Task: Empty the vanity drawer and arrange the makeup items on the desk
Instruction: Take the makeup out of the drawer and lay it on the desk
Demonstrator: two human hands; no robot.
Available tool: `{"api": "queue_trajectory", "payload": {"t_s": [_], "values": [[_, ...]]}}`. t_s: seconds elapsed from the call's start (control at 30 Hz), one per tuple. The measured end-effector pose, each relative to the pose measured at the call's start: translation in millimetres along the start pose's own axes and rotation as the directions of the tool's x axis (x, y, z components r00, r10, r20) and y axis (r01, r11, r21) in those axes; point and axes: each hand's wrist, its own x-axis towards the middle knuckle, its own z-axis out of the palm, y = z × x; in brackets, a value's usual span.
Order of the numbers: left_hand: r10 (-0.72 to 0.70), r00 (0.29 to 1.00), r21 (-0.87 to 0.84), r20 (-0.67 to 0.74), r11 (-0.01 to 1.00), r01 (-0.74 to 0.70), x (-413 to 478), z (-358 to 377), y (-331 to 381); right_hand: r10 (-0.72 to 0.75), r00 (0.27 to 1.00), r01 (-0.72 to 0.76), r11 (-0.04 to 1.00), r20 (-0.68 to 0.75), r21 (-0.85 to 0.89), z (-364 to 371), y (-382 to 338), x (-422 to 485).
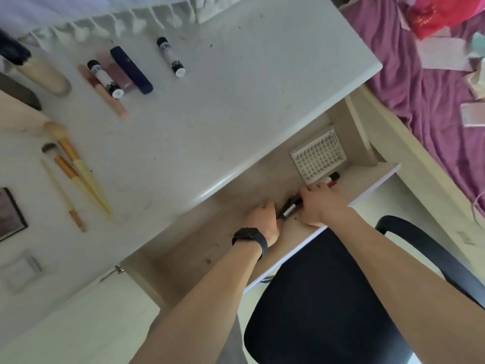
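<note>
your left hand (262, 222) and right hand (320, 206) both curl round the dark tube (289, 210) in the drawer (199, 248), so tugging unevenly could drop it.

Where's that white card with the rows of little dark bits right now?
In the head view, the white card lies flat in the open drawer, towards its right end, with a red-and-black tube beside it, just beyond the right hand.
</note>
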Motion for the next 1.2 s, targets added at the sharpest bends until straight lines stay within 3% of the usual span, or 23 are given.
{"api": "queue_trajectory", "payload": {"t_s": [0.17,0.37,0.47,0.7,0.77,0.83,0.9,0.97,1.0,1.07,1.1,1.2], "values": [[-0.028,1.0,0.087,0.008,0.996,0.027,-2,2,-7,-0.094,0.996,0.094,0.985,0.008,-0.147,-3,0,9],[0.055,0.994,0.102,0.098,0.993,-0.065,-22,-8,-37,-0.183,0.981,0.191,0.971,0.063,-0.143,-3,-11,-3],[0.006,0.99,0.065,0.138,0.998,-0.016,-28,-6,-48,-0.163,0.979,0.18,0.973,0.119,-0.142,-10,-18,-11],[0.042,0.984,0.207,0.176,0.975,-0.079,-46,-4,-59,-0.212,0.972,0.227,0.957,0.1,-0.179,-11,-36,-30],[0.055,0.987,0.2,0.15,0.976,-0.085,-57,-8,-65,-0.223,0.974,0.225,0.968,0.03,-0.112,-9,-35,-35],[0.077,0.994,0.152,0.071,0.984,-0.087,-68,-14,-70,-0.225,0.96,0.228,0.974,-0.165,-0.001,-3,-30,-38],[0.104,0.994,0.053,-0.034,0.993,-0.102,-79,-21,-74,-0.189,0.902,0.263,0.953,-0.388,0.148,0,-29,-47],[0.104,0.989,-0.098,-0.108,0.989,-0.114,-90,-31,-73,-0.03,0.841,0.304,0.852,-0.541,0.427,-5,-38,-68],[0.098,0.987,-0.189,-0.127,0.974,-0.121,-97,-37,-71,0.105,0.82,0.318,0.733,-0.562,0.601,-10,-45,-81],[0.085,0.985,-0.374,-0.152,0.917,-0.137,-112,-50,-66,0.333,0.821,0.334,0.378,-0.464,0.863,-16,-63,-107],[0.081,0.983,-0.458,-0.163,0.877,-0.147,-120,-57,-62,0.379,0.838,0.343,0.197,-0.394,0.919,-18,-71,-118],[0.051,0.987,-0.7,-0.152,0.699,-0.144,-148,-81,-56,0.325,0.922,0.279,-0.188,-0.209,0.942,-15,-96,-142]]}}
